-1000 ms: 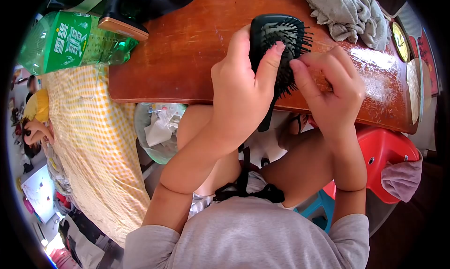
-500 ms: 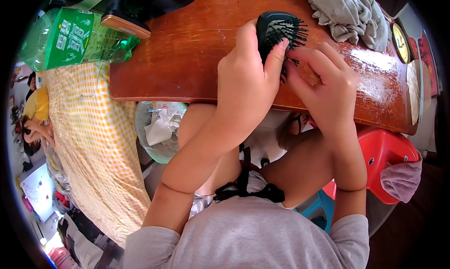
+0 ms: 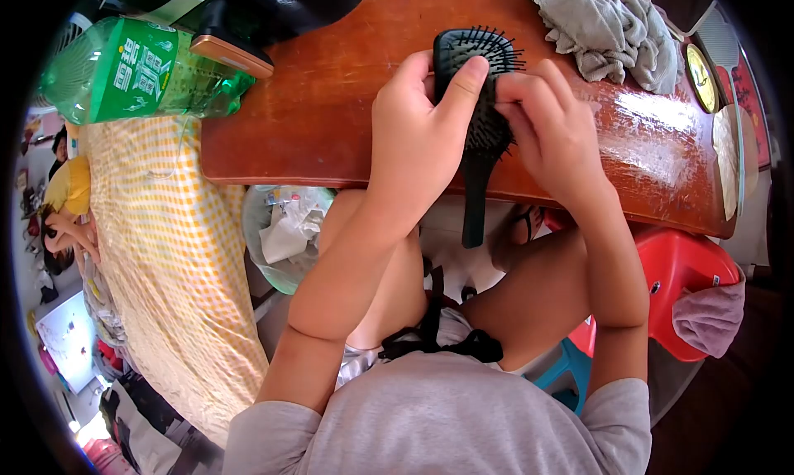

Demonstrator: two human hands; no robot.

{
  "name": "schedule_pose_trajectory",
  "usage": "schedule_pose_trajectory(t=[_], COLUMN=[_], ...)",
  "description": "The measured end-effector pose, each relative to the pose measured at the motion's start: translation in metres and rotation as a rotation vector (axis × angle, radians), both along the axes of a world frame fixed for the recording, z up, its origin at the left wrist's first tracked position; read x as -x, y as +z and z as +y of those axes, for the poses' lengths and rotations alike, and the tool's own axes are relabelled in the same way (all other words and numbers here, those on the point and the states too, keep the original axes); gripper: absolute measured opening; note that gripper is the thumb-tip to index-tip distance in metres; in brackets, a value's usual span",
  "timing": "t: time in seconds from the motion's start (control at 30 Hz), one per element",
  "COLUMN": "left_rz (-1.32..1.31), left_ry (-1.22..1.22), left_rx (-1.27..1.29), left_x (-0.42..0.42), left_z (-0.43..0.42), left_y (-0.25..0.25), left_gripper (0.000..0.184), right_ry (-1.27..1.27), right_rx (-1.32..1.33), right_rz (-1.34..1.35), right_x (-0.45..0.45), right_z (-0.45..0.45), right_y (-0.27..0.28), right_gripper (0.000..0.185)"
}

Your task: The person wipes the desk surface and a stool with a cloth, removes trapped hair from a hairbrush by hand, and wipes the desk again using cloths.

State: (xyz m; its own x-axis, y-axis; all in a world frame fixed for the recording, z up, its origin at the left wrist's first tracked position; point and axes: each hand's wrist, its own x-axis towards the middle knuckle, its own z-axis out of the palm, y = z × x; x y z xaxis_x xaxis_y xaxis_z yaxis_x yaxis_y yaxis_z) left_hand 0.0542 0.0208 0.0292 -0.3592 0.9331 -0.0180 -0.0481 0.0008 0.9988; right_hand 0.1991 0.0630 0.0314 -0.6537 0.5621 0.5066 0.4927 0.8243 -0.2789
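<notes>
A dark paddle hairbrush [image 3: 485,136] is held up over the table's front edge, its bristles facing up and its handle pointing down toward my lap. My left hand [image 3: 418,131] grips the brush head from the left, with the thumb pressed across the bristles. On the other side, my right hand [image 3: 556,127] has its thumb and fingers pinched together at the bristles' right edge. Whatever lies between those fingertips, if anything, is too small or hidden to make out.
The reddish-brown wooden table [image 3: 331,119] bears a crumpled grey cloth [image 3: 608,36] at back right and a green-labelled bottle [image 3: 149,69] at left. Below stand a bin [image 3: 285,235] with tissues and a red stool [image 3: 682,268]. Another person [image 3: 70,194] sits far left.
The brush has turned so its handle and bristle face show more fully. My left hand has shifted slightly left, and my right hand's fingers have curled in closer together.
</notes>
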Motion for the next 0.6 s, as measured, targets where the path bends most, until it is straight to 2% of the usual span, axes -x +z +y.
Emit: schedule_pose_trajectory(t=[0.07,0.13,0.2,0.23,0.3,0.33,0.37,0.43,0.47,0.5,0.57,0.6], left_rz=[-0.061,-0.074,-0.090,-0.077,-0.062,-0.060,-0.057,-0.008,0.042,0.042,0.172,0.171], left_ry=[0.000,0.006,0.007,0.012,0.019,0.026,0.032,0.056,0.083,0.083,0.120,0.121], left_rx=[0.021,0.010,0.003,0.002,0.001,-0.001,-0.002,-0.036,-0.070,-0.071,-0.147,-0.148], left_x=[-0.001,-0.001,-0.001,0.000,0.000,0.000,-0.001,-0.003,-0.003,-0.005,-0.007,-0.006], left_z=[-0.001,0.000,-0.001,-0.001,-0.001,-0.001,-0.001,-0.001,-0.001,-0.001,-0.002,-0.002], left_y=[0.006,0.008,0.007,0.005,0.005,0.006,0.006,0.004,0.002,0.001,0.000,0.000], left_gripper=[0.035,0.035,0.034,0.034,0.034,0.035,0.035,0.035,0.035,0.035,0.036,0.036], right_ry=[0.105,0.136,0.149,0.147,0.372,0.340,0.340,0.007,-0.133,-0.133,-0.217,-0.201], right_rx=[0.194,0.223,0.738,0.738,1.171,1.224,1.224,0.851,0.559,0.558,0.454,0.396], right_rz=[0.371,0.466,0.719,0.717,0.957,0.975,0.976,0.643,0.407,0.407,0.178,0.174], right_x=[0.001,0.003,0.001,-0.002,-0.008,-0.010,-0.010,-0.008,-0.005,-0.003,-0.001,-0.001], right_z=[0.000,0.004,-0.008,-0.006,-0.002,-0.001,-0.001,-0.004,-0.006,-0.006,-0.008,-0.005], right_y=[-0.004,-0.006,0.000,0.001,0.001,0.002,0.002,0.004,0.008,0.008,0.006,0.001], right_gripper=[0.008,0.006,0.005,0.005,0.006,0.006,0.006,0.009,0.016,0.016,0.022,0.028])
